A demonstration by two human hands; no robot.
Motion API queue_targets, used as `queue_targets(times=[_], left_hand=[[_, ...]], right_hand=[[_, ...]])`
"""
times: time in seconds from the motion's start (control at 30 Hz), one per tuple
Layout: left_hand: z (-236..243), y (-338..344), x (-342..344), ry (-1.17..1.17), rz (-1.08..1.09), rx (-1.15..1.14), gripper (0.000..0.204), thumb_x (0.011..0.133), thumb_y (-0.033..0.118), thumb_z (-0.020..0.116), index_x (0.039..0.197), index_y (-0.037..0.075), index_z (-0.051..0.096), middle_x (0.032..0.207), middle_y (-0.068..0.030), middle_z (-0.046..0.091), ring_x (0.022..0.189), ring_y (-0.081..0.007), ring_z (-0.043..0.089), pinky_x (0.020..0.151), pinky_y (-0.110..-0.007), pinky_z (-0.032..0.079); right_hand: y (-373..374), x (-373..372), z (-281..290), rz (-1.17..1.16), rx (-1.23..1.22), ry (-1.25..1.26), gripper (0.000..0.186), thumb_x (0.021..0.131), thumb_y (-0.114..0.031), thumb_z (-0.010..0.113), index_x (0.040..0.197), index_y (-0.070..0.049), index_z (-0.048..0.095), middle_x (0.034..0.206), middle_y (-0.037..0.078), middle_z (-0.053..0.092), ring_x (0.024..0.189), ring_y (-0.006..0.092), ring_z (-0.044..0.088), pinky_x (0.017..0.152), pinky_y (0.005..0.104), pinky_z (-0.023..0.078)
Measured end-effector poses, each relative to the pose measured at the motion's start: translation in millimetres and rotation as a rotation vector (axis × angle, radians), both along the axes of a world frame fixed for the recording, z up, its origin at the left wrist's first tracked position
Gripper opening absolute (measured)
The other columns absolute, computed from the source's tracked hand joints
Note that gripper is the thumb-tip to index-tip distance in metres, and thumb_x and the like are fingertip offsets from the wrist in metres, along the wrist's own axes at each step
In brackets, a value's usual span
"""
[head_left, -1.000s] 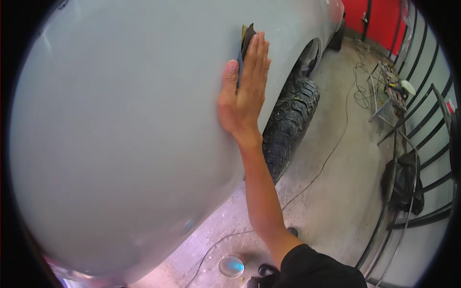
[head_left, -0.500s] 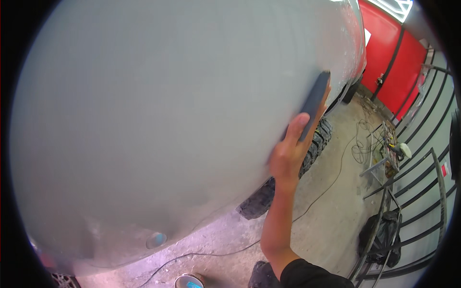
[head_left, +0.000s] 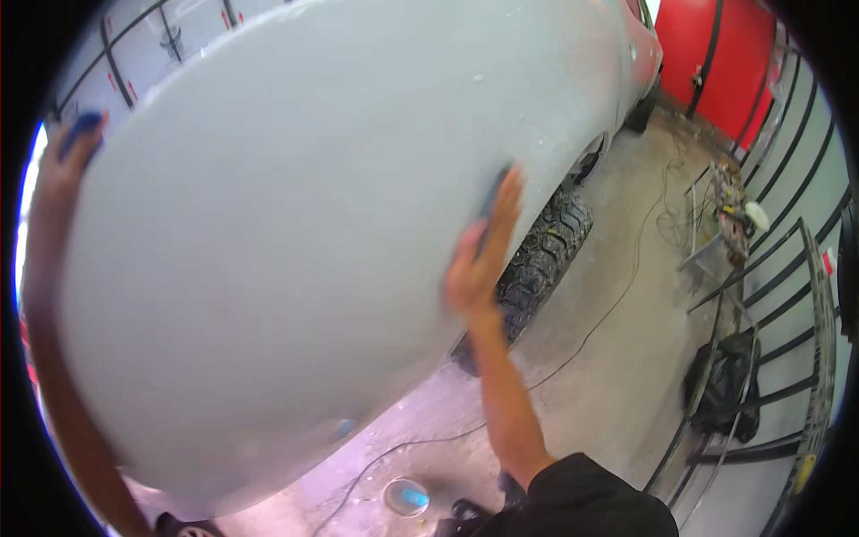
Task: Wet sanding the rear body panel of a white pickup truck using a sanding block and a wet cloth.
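Observation:
A broad, pale grey car body panel (head_left: 295, 224), dull and smooth, fills most of the view. My right hand (head_left: 483, 255) lies along a long, dark grey sanding block (head_left: 494, 199), gripping it against the panel's side above the tyre. Its fingers stretch along the block, with the thumb on the near side. At the far left, my left hand (head_left: 76, 157) is at the panel's opposite edge. It is closed on a small dark blue pad (head_left: 82, 131); the pad's exact kind is blurred.
Below the panel's right side is a knobbly tyre (head_left: 546, 259). On the concrete floor are a bucket (head_left: 406, 497) with something blue inside and a trailing cable (head_left: 591, 336). A metal rack (head_left: 810, 295) and a black bag (head_left: 727, 385) line the right. Behind is a red panel (head_left: 707, 54).
My right hand and the sanding block have moved left and a little nearer along the panel. The view has shifted, bringing my left arm and the blue pad into sight.

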State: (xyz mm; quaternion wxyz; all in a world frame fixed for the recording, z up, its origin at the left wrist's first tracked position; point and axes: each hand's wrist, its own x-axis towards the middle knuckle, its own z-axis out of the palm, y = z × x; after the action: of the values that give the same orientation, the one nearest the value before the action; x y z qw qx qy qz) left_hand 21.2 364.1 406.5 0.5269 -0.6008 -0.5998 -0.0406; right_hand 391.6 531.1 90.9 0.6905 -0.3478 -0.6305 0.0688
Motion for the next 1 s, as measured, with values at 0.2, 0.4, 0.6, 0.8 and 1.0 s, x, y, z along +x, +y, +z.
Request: queue_targets(times=[0.2,0.4,0.6,0.8,1.0], left_hand=[[8.0,-9.1,1.3,-0.639,0.015,-0.039,0.047,0.102,0.037,0.064,0.13,-0.001,0.064,0.131,-0.0211,0.061,0.124,-0.0332,0.057,0.108,-0.038,0.041],[17.8,-6.4,-5.8,-0.782,0.01,-0.057,0.048,0.102,0.036,0.063,0.131,-0.002,0.062,0.132,-0.0212,0.06,0.124,-0.0325,0.058,0.108,-0.038,0.04],[11.9,4.6,3.9,-0.813,-0.032,-0.085,0.037,0.101,0.026,0.061,0.123,-0.003,0.067,0.121,-0.0183,0.065,0.114,-0.0295,0.062,0.104,-0.036,0.044],[14.8,-4.1,-6.3,-0.793,-0.03,-0.099,0.042,0.101,0.033,0.063,0.123,-0.003,0.067,0.121,-0.0184,0.064,0.113,-0.0288,0.061,0.103,-0.037,0.043],[18.9,5.1,29.8,-0.909,0.035,-0.073,0.048,0.1,0.039,0.065,0.123,-0.003,0.067,0.118,-0.0176,0.062,0.11,-0.0274,0.06,0.101,-0.036,0.043]], right_hand=[[-6.4,-9.3,-2.5,-0.064,-0.186,-0.055,0.069,0.108,-0.038,0.035,0.163,-0.003,0.014,0.169,0.024,0.016,0.157,0.0422,0.009,0.125,0.0585,0.003],[-56.9,-52.4,-35.2,0.009,-0.3,0.134,0.072,0.106,-0.038,0.035,0.163,-0.001,0.012,0.169,0.023,0.013,0.158,0.0414,0.006,0.126,0.056,0.003],[47.2,31.3,18.2,-0.086,-0.26,0.06,0.064,0.109,-0.029,0.029,0.162,0.003,0.012,0.171,0.021,0.009,0.159,0.0331,0.005,0.128,0.0487,0.003],[-82.0,-65.3,-64.5,0.03,-0.261,0.17,0.066,0.108,-0.025,0.034,0.162,0.004,0.009,0.17,0.022,0.009,0.158,0.0377,0.003,0.128,0.0492,0.002],[23.6,18.5,16.8,-0.048,-0.28,0.166,0.067,0.108,-0.029,0.035,0.162,0.002,0.011,0.169,0.025,0.011,0.158,0.0396,0.006,0.127,0.0527,0.004]])
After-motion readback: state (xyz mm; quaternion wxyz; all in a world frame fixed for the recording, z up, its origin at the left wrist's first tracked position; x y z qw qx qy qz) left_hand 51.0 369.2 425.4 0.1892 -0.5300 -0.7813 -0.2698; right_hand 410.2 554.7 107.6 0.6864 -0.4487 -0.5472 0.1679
